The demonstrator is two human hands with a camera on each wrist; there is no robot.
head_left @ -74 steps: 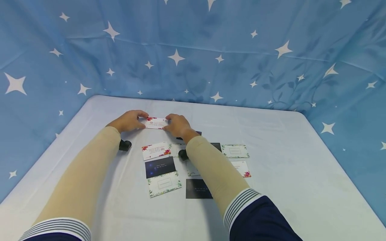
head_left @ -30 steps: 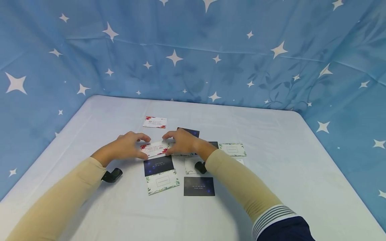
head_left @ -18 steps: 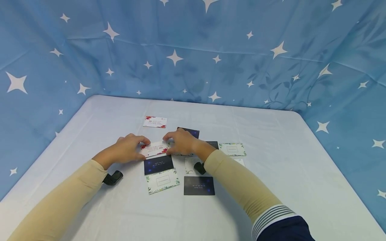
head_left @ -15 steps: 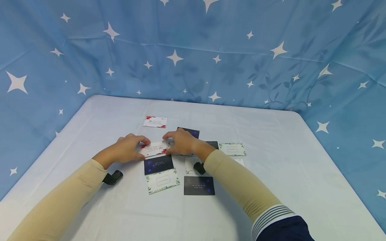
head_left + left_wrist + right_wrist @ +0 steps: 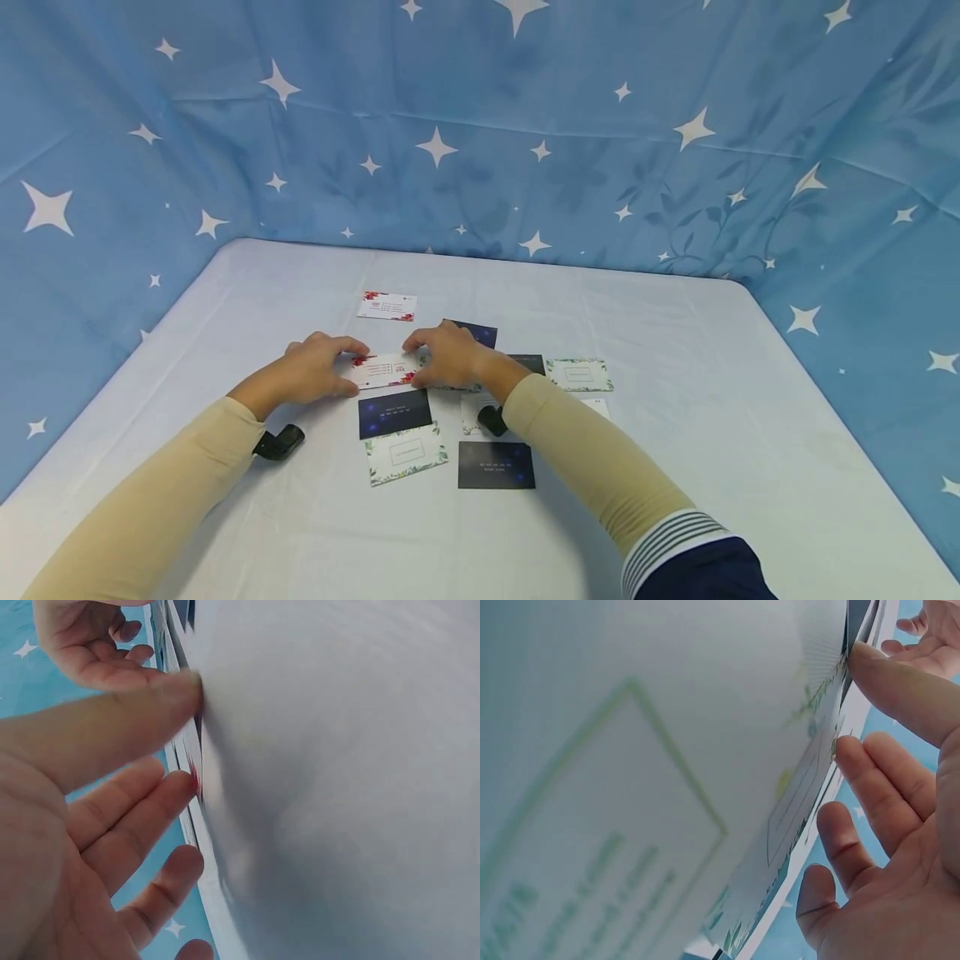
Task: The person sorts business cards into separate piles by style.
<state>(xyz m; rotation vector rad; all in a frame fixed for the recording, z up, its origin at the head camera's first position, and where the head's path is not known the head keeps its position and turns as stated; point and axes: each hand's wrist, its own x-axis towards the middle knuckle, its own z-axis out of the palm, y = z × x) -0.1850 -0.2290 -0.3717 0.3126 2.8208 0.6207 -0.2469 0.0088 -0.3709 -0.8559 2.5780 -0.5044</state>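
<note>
A white business card [image 5: 385,370] with red flowers lies flat on the table under both hands. My left hand [image 5: 311,372] holds its left end, thumb at the lower corner and index finger at the upper one. At the right end, my right hand [image 5: 452,357] holds it the same way, covering part of a leaf-bordered card beneath the palm. Up close in the left wrist view, my left thumb [image 5: 169,697] and fingertips sit low along the card edge. The right wrist view shows my right thumb [image 5: 870,664] and fingertips at the card edges.
Another red-flowered card [image 5: 387,306] lies behind. Below the held card are a dark blue card [image 5: 394,414] and a leaf-bordered card [image 5: 406,454]. A black card [image 5: 496,465] and a leaf-bordered card [image 5: 579,375] lie to the right. The right forearm hides parts of others.
Both hands came from the rear red-flowered card, now left lying, to the nearer one. That card has turned from tilted to nearly level; the hands barely shifted in the last half second.
</note>
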